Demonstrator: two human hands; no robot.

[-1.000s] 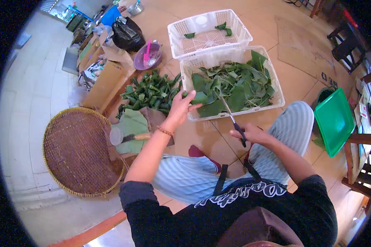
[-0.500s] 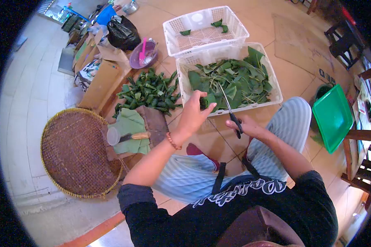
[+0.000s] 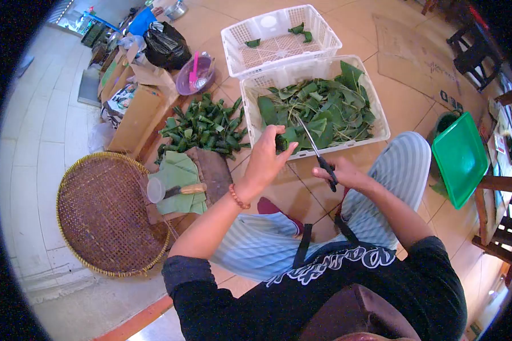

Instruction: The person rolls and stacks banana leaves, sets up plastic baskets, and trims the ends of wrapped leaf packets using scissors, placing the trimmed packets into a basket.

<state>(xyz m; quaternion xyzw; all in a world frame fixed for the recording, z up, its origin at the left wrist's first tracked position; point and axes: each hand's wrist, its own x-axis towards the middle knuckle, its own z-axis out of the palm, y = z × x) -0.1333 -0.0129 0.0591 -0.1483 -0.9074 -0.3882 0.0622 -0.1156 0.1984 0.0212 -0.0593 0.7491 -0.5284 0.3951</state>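
Note:
My left hand (image 3: pixel 269 156), with a beaded bracelet on its wrist, holds a rolled green leaf (image 3: pixel 289 136) between thumb and fingers at the near left corner of a white crate. My right hand (image 3: pixel 343 173) grips the black handles of a pair of scissors (image 3: pixel 317 149), whose long blades point up and left over the crate's near edge. Loose green leaves and stems (image 3: pixel 333 111) fill the near white crate (image 3: pixel 381 113). Left of that crate, a pile of rolled leaf pieces (image 3: pixel 202 128) lies on the floor.
Behind stands a second white crate (image 3: pixel 239 55) with a few leaf pieces. At the left are a round woven tray (image 3: pixel 111 213), flat leaves (image 3: pixel 179 170) with a wooden-handled knife (image 3: pixel 192 188), a cardboard box (image 3: pixel 139 122) and a purple bowl (image 3: pixel 182 84). A green tray (image 3: pixel 461 159) stands right.
Since a second ago, my left hand has turned more upright with the leaf piece, which now looks more tightly bunched. The scissors have shifted slightly up. The whole view has moved a little.

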